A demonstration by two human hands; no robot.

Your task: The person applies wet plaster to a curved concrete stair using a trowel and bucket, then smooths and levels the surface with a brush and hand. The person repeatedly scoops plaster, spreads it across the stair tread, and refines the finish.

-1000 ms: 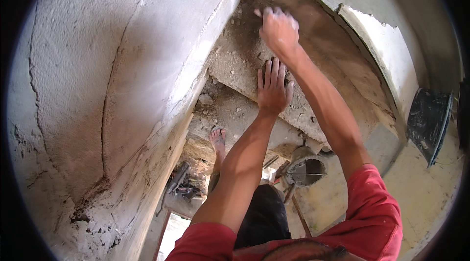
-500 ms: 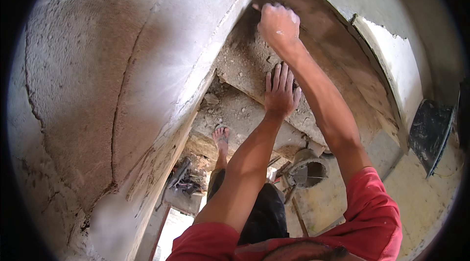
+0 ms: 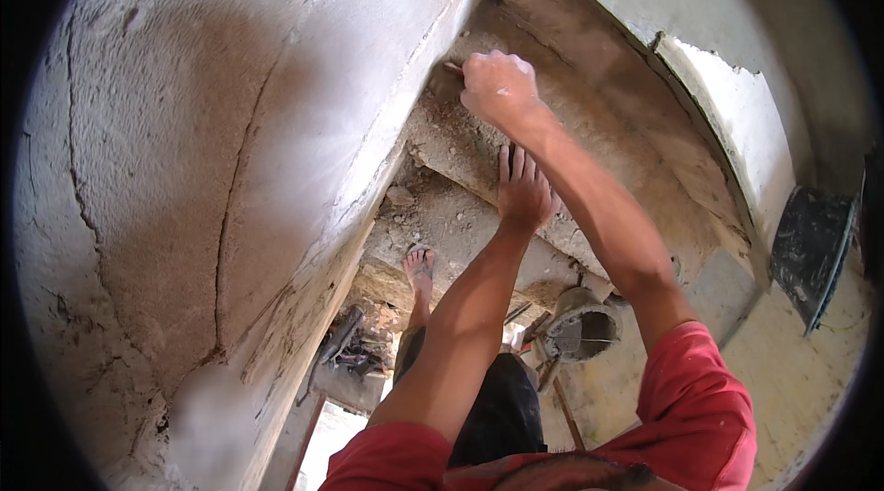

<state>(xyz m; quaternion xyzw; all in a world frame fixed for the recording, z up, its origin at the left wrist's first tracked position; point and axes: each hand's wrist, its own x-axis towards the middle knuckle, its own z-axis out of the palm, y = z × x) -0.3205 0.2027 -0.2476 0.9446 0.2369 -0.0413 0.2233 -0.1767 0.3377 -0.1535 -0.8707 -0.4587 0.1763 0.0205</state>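
My right hand [image 3: 502, 88] is closed in a fist, dusted with white, above the upper step [image 3: 589, 104] near the wall corner. A short, thin brownish tip [image 3: 453, 69] sticks out on the fist's left side. Whatever else it grips is hidden inside the fingers. Lower down, my left hand [image 3: 526, 195] lies open and flat at the edge of the rubble-strewn step, fingers pointing away from me. My right forearm partly covers it. Loose grit and crumbs [image 3: 447, 137] of masonry lie just left of both hands.
A rough, cracked plaster wall [image 3: 184, 169] rises on the left. At the right stand a curved wall and a black bucket [image 3: 810, 252]. Below are a grey mortar-coated bucket [image 3: 582, 325], my bare foot [image 3: 420, 265] on a lower step and a heap of debris [image 3: 364, 339].
My right fist has come down and slightly left, nearer to me along the wall corner. The left hand stays planted on the step. The view has shifted slightly.
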